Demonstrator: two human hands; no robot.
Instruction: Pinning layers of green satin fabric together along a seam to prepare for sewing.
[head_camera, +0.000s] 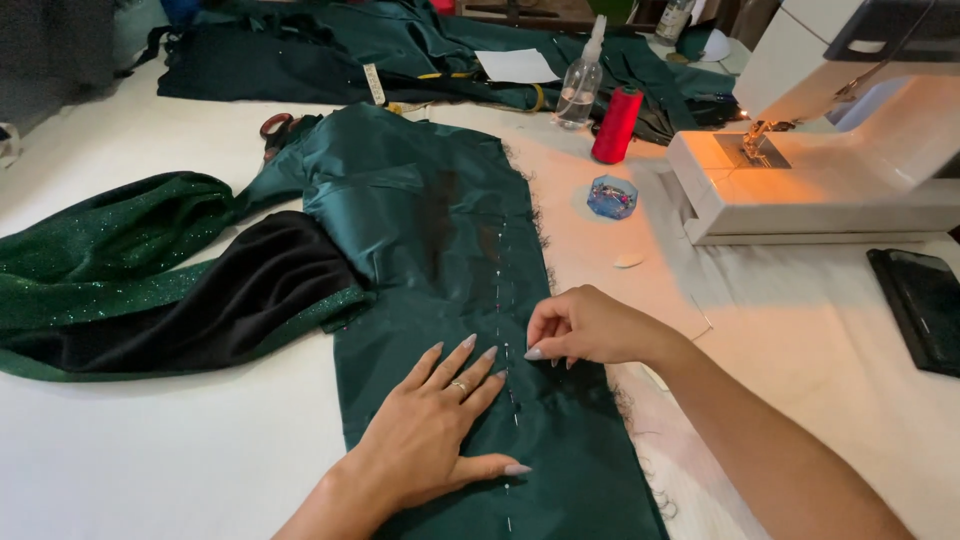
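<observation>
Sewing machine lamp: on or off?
On: the sewing machine casts a warm orange glow around its needle and over its bed.

This is a sewing room or small tailoring workshop; a white sewing machine (800, 170) with its lamp lit stands on the pale worktop (150, 440); beside it are a red thread cone (617, 124), a small blue pin box (612, 196) and a clear spray bottle (580, 85); dark green satin fabric (440, 250) lies spread out with a row of pins along a seam; glittery green cloth (100, 250) with black lining is heaped to one side; more cut green pieces (380, 40) and red-handled scissors (274, 128) lie at the back.
</observation>
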